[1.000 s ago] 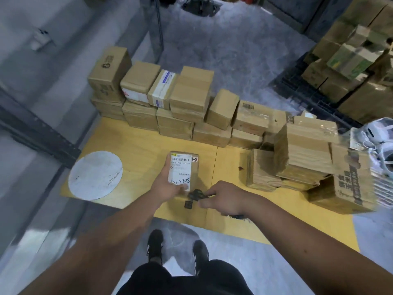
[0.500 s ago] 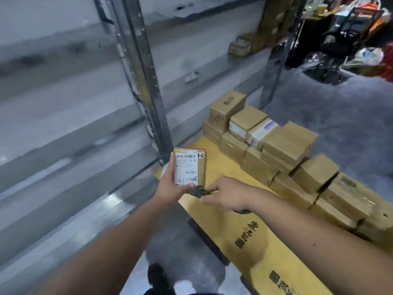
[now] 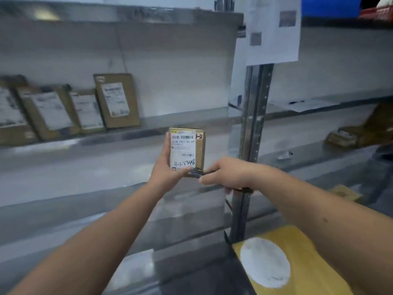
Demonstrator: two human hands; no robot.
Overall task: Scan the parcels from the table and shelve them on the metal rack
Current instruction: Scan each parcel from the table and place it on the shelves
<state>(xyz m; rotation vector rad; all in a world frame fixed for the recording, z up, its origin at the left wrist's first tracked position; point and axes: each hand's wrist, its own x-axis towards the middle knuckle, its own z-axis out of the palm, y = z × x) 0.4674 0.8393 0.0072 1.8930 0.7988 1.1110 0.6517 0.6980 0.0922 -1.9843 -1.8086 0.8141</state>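
left hand (image 3: 164, 167) grips the parcel (image 3: 187, 150); right hand (image 3: 225, 174) clamps the scanner (image 3: 196, 173) at its label; probably shelving next, beside the rack (image 3: 148, 122) boxes

The view has swung from the table up to the metal rack (image 3: 253, 128), with the parcel (image 3: 187, 150) raised before its shelves.
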